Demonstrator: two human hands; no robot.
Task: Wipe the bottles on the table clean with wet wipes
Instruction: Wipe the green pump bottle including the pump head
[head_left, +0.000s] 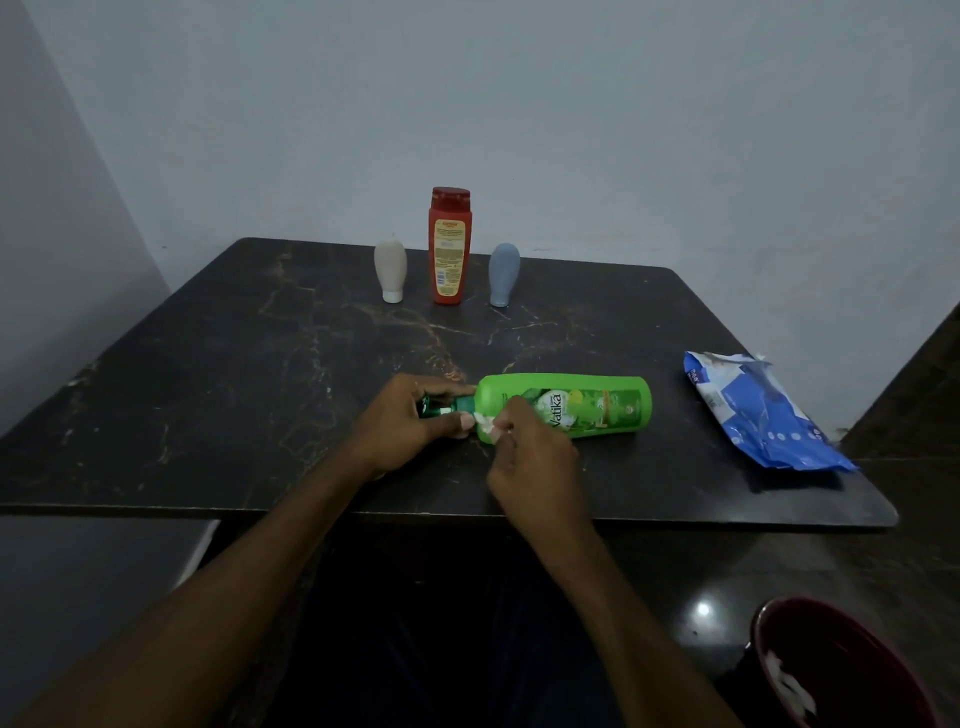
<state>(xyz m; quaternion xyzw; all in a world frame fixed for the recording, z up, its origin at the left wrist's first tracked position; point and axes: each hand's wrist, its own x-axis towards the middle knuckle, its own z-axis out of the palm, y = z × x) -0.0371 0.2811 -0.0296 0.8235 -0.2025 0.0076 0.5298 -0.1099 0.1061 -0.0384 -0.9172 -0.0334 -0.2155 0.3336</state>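
One green bottle (571, 402) lies sideways near the surface's (234, 364) front edge; left hand (410, 421) fingers curl round its cap, right hand (535, 452) pinches a wet wipe (484, 423) against it. Likely slippery: hold the neck.

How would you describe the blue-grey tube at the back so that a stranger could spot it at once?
Start at the dark table and look along its far edge, by the wall, where three containers stand in a row. The blue-grey tube stands on its cap just right of the tall red bottle in the middle. Colour sets it apart from the beige tube on the other side.
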